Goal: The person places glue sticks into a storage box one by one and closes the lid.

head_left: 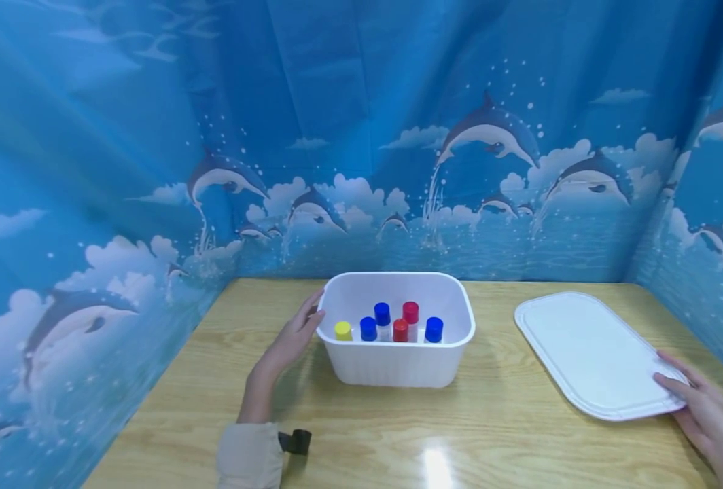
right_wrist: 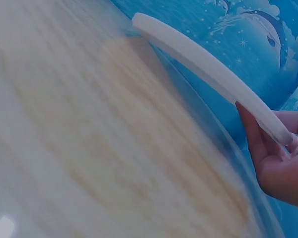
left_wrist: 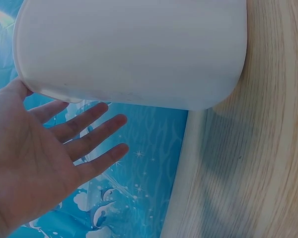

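Observation:
A white plastic bin (head_left: 398,365) stands on the table. Inside it are several small bottles with caps: a yellow cap (head_left: 343,331), blue caps (head_left: 382,313) and red caps (head_left: 410,312). My left hand (head_left: 290,344) is at the bin's left rim; in the left wrist view its thumb lies against the rim and the fingers (left_wrist: 97,136) spread out straight beside the wall. A flat white lid (head_left: 594,353) is pinched at its near right corner by my right hand (head_left: 700,404), thumb on top and fingers underneath. The right wrist view shows this lid (right_wrist: 203,62) edge-on, tilted over the table.
The wooden table (head_left: 361,435) runs back to a blue dolphin-print curtain (head_left: 349,136) that encloses the back and both sides. A black strap piece (head_left: 299,442) sticks out at the left sleeve (head_left: 250,455).

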Tool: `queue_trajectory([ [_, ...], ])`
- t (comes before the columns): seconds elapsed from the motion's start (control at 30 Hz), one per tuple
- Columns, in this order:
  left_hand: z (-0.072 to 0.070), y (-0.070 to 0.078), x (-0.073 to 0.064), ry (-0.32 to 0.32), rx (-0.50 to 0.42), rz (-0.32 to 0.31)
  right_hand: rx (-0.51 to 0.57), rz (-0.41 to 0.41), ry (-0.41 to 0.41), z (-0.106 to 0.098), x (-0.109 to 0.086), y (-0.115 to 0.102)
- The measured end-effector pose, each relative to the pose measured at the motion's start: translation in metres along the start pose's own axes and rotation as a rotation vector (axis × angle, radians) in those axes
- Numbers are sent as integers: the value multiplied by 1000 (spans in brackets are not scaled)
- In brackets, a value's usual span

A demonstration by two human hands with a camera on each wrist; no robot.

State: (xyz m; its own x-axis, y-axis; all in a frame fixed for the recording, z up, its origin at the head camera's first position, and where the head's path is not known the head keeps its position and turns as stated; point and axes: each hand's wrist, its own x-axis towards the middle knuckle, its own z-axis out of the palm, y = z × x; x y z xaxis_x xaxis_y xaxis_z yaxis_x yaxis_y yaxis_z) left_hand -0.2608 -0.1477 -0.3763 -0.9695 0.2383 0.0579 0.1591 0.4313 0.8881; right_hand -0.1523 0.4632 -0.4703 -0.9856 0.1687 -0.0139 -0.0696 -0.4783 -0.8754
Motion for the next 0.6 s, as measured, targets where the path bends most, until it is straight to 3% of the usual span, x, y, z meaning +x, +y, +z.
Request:
queue_trajectory([
  [0.2,-1,-2,0,0,-2,11,-34,-7,6,4,1,-3],
  [0.4,0,-3,1,-1,-12,13,57,-22,-100,16,2,-16],
  [0.6,0,-3,0,3,-10,14,60,-35,-151,33,8,-33],
])
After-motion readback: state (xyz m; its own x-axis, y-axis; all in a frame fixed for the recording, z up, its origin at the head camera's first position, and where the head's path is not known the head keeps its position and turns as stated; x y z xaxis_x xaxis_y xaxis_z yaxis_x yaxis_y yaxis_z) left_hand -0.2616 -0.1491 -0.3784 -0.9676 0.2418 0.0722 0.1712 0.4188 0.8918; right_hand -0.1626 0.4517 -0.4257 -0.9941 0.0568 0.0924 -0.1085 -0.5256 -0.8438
